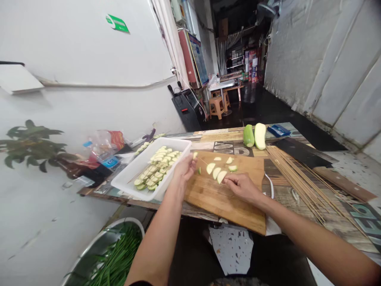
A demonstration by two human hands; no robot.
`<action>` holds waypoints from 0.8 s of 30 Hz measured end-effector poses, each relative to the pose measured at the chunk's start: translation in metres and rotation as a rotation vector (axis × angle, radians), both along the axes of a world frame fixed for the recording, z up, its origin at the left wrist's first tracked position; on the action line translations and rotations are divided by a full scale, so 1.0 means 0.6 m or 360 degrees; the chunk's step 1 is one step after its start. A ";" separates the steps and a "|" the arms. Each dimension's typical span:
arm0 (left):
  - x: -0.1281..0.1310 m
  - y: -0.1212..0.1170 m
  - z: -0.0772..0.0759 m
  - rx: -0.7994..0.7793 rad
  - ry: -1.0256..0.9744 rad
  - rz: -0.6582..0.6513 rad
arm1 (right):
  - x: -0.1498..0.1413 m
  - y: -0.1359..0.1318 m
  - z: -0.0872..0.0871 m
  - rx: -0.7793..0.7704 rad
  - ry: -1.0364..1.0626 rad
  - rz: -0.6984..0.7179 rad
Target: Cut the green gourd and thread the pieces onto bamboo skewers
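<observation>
Left: white plastic tray (pixel 126 171), skewered pale-green slices (pixel 156 171) | left hand (pixel 183 169) curled round thin bamboo skewer (pixel 203 160) | right hand (pixel 242 186) pinching pale green-edged half-moon slice (pixel 221 176) over brown wooden board (pixel 226 202) | Apparently skewering; next calls for bringing slice square to point.

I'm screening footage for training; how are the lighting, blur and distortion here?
Head view: fairly even light on the left hand, right hand and cutting board, all reasonably clear; head view: far floor nearly black, against a bright white wall; head view: the plant looks soft and smeared; head view: wide-angle stretching toward the edges.
</observation>
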State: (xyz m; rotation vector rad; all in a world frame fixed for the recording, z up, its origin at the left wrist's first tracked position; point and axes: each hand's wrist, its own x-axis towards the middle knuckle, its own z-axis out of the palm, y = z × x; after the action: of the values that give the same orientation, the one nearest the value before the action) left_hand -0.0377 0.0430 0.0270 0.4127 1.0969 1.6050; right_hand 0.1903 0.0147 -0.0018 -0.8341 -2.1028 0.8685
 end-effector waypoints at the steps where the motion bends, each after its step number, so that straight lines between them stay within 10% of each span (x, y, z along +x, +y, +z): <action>1: -0.001 0.000 0.001 -0.0006 -0.0019 -0.0008 | 0.000 0.000 -0.001 0.0006 0.0000 0.0006; 24: 0.004 -0.004 0.016 -0.0028 -0.0237 -0.0108 | -0.002 0.000 -0.005 0.0007 0.0021 0.0012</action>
State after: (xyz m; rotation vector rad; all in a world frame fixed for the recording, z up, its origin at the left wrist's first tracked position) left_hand -0.0355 0.0408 0.0363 0.3103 0.9740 1.5394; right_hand 0.1893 0.0145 -0.0051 -0.8163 -2.0971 0.8706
